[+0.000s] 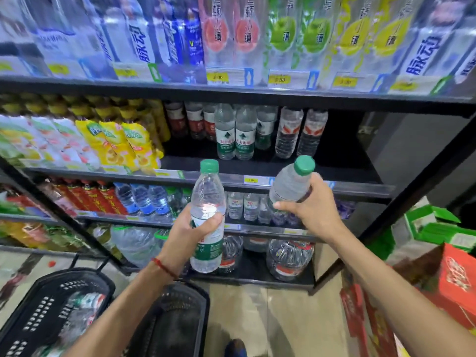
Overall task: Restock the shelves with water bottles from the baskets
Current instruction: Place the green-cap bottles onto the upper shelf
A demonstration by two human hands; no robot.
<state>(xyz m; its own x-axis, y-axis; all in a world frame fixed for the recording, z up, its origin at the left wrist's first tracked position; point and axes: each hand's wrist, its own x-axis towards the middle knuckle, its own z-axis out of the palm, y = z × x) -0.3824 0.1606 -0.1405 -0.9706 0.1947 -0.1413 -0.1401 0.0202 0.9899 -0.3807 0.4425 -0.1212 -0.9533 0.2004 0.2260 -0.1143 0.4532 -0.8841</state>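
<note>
My left hand grips an upright water bottle with a green cap and green label, in front of the lower shelves. My right hand holds a second green-capped water bottle, tilted with its cap up and to the right, just before the middle shelf. Matching green-label bottles stand at the back of that shelf, with bare black shelf in front of them. A black basket at lower left holds more bottles. A second black basket sits beside it under my left forearm.
Yellow drink bottles fill the left of the middle shelf. Clear red-label bottles stand right of the green ones. Large water jugs sit on the bottom shelf. Red cartons and green boxes are stacked at the right.
</note>
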